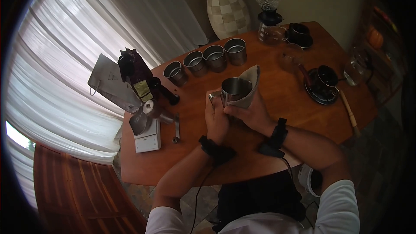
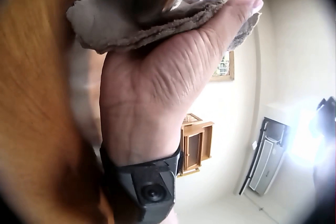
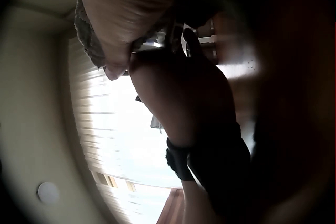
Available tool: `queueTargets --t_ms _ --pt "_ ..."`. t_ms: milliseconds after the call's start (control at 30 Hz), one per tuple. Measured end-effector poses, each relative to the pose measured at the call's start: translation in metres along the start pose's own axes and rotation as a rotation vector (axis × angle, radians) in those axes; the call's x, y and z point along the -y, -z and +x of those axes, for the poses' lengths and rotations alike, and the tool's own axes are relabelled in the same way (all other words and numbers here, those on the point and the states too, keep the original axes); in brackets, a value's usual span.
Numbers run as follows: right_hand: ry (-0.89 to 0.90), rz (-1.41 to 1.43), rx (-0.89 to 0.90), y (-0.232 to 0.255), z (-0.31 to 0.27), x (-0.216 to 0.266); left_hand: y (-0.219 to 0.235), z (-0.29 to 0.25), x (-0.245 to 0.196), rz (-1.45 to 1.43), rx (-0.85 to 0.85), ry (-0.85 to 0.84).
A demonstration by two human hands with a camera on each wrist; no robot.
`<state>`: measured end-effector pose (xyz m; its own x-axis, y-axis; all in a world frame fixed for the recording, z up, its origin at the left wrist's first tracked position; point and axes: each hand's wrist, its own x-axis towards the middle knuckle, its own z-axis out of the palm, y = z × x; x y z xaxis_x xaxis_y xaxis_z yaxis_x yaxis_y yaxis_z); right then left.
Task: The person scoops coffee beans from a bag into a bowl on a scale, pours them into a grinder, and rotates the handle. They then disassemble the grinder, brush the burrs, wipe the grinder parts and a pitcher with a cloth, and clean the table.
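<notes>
A metal mug [image 1: 234,87] is held upright above the wooden table [image 1: 277,86], with a grey-beige cloth [image 1: 252,87] against its right side. My left hand [image 1: 216,120] grips the mug at its left, by the handle. On the other side my right hand [image 1: 255,113] holds the cloth to the mug, thumb in front. The left wrist view looks across at this right hand, its thumb lying over the bunched cloth [image 2: 97,22]. Dark in the right wrist view, the left hand [image 3: 181,87] sits beside the mug, whose inside is partly hidden.
Several metal mugs [image 1: 214,57] line the back edge. At left stand a dark coffee bag [image 1: 135,73], a paper bag [image 1: 108,80] and a white scale [image 1: 148,143]. Rightward are a glass dripper [image 1: 268,0] on a server, black cups [image 1: 326,77] on saucers, and a wooden-handled brush [image 1: 346,106].
</notes>
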<state>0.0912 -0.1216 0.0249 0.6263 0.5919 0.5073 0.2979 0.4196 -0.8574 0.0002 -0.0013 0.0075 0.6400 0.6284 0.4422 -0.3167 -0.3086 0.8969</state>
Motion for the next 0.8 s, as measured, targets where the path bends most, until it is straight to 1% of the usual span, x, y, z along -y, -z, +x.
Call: queueTargets --t_ms 67,100,167,200,267,300,367,400,467,500,533,567,600,633,700,733,767,800 --pt "-0.177 0.231 0.056 0.005 0.001 0.002 0.010 0.004 -0.006 -0.060 0.150 0.344" --pt "-0.176 0.230 0.058 0.008 0.002 0.001 0.010 0.005 -0.005 -0.061 0.148 0.342" --pt "-0.282 0.350 0.119 0.012 0.003 -0.003 0.010 0.009 -0.002 -0.152 0.138 0.489" --pt "-0.281 0.349 0.122 0.011 0.004 -0.004 0.010 0.011 -0.003 -0.154 0.135 0.487" --pt "-0.297 0.380 0.225 0.007 0.003 -0.007 0.009 0.015 -0.003 -0.397 0.041 0.512" --pt "-0.298 0.383 0.223 0.003 0.002 -0.009 0.007 0.017 -0.006 -0.394 0.041 0.514" --pt "-0.134 0.146 0.189 -0.010 -0.001 -0.012 0.004 0.019 -0.013 -0.431 -0.085 0.457" --pt "-0.134 0.147 0.185 -0.013 -0.004 -0.011 0.004 0.018 -0.013 -0.429 -0.081 0.458" --pt "-0.045 -0.127 0.148 -0.016 -0.007 -0.005 0.006 0.017 -0.010 -0.273 -0.080 0.238" --pt "-0.045 -0.126 0.147 -0.015 -0.006 -0.003 0.007 0.016 -0.009 -0.194 -0.080 0.127" --pt "0.044 -0.204 0.110 -0.014 -0.005 -0.001 0.005 0.011 -0.009 -0.193 -0.079 0.127" --pt "0.133 -0.283 0.074 -0.013 -0.004 0.002 0.002 0.005 -0.009 -0.170 -0.057 0.075" --pt "0.132 -0.285 0.073 -0.010 -0.003 0.007 -0.001 0.001 -0.009 -0.148 -0.036 0.023" --pt "0.099 -0.292 0.065 -0.006 -0.003 0.013 0.001 0.000 -0.006 -0.149 -0.037 0.024" --pt "0.067 -0.302 0.057 0.000 0.000 0.017 0.007 0.002 0.004 -0.061 0.094 0.116" --pt "0.038 -0.202 0.078 0.002 0.002 0.016 0.013 0.005 0.007 -0.061 0.094 0.114" --pt "0.010 -0.101 0.097 0.004 0.004 0.015 0.021 0.009 0.008 0.058 0.198 0.163" --pt "0.012 -0.101 0.094 0.006 0.006 0.012 0.021 0.011 0.006 0.117 0.249 0.189"
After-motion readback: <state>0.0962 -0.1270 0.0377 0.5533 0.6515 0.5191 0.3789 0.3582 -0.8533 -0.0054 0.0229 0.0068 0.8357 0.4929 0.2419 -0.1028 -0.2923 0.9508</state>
